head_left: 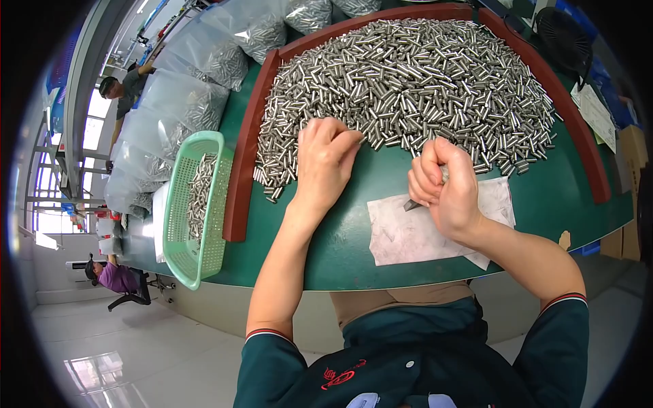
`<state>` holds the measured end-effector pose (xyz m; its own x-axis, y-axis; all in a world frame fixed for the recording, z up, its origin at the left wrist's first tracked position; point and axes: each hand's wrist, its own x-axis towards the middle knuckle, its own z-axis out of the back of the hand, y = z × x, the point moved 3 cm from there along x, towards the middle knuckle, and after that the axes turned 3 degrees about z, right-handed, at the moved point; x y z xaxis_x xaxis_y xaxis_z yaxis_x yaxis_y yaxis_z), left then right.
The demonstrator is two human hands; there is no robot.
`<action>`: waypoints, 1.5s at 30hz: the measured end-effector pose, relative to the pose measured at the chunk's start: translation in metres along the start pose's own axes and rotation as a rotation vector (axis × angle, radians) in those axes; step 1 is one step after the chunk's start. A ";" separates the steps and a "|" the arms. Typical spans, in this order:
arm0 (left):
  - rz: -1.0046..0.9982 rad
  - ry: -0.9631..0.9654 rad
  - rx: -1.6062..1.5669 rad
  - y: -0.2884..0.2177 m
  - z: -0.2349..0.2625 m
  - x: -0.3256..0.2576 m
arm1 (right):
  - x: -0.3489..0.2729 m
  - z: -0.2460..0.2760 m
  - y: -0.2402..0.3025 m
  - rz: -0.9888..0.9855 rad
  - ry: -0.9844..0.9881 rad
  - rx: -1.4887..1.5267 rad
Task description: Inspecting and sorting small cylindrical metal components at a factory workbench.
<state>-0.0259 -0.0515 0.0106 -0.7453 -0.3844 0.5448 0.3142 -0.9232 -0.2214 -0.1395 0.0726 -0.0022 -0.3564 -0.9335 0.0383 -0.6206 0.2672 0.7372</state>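
A broad heap of short shiny metal pins (408, 81) lies on the green table. At its near left edge my left hand (323, 163) is closed, thumb and forefinger pinched together. Whatever is between those fingertips is too small to make out. My right hand (445, 187) is curled into a fist above a smudged white cloth (394, 238). A small dark grey end (411, 205) sticks out below its fingers, and something pale shows within the grip; the rest is hidden by the hand.
Dark red rails (245, 156) border the heap. Left of them stands a green plastic basket (178, 255) with more pins inside. Clear bags of pins (204, 102) line the far left. A black fan (564, 41) is at the back right. Two people sit or stand farther left.
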 end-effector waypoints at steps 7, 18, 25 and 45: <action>-0.101 0.034 0.007 -0.002 -0.017 0.004 | 0.000 0.001 0.000 -0.003 -0.013 0.012; -0.053 0.113 -0.053 -0.014 -0.014 0.000 | 0.002 0.001 -0.002 -0.034 -0.032 -0.010; 0.019 0.188 -0.122 -0.025 -0.004 -0.010 | 0.001 0.000 -0.002 -0.021 -0.030 -0.016; 0.260 0.435 -0.360 -0.053 0.002 -0.032 | -0.003 -0.002 -0.005 0.033 0.002 0.077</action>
<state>-0.0172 0.0095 0.0067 -0.8663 -0.4941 0.0736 0.3560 -0.7139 -0.6030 -0.1336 0.0732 -0.0046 -0.3764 -0.9243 0.0633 -0.6606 0.3157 0.6812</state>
